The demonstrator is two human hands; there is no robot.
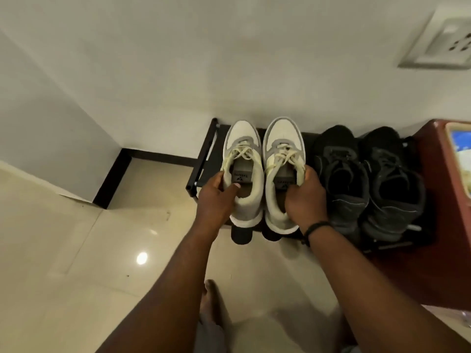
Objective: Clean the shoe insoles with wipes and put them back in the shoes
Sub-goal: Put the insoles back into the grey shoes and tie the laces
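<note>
1. At the left end of the shoe rack point(204, 159), the left white shoe point(243, 161) is gripped at its collar by the left hand point(216, 197), thumb inside.
2. The right white shoe point(283, 164) is gripped likewise by the right hand point(304, 197), presumably for lifting.
3. Insoles appear seated inside; wipes are not visible.
4. A black pair point(367, 179) occupies the right end.

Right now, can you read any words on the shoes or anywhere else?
Tongue label of the left white sneaker: dark print with a small logo, upside down and too blurred to read.
Tongue label of the right white sneaker: the same kind of print, too blurred to read.
Black sneakers: no readable text.
Wall socket plate: no text.
</note>
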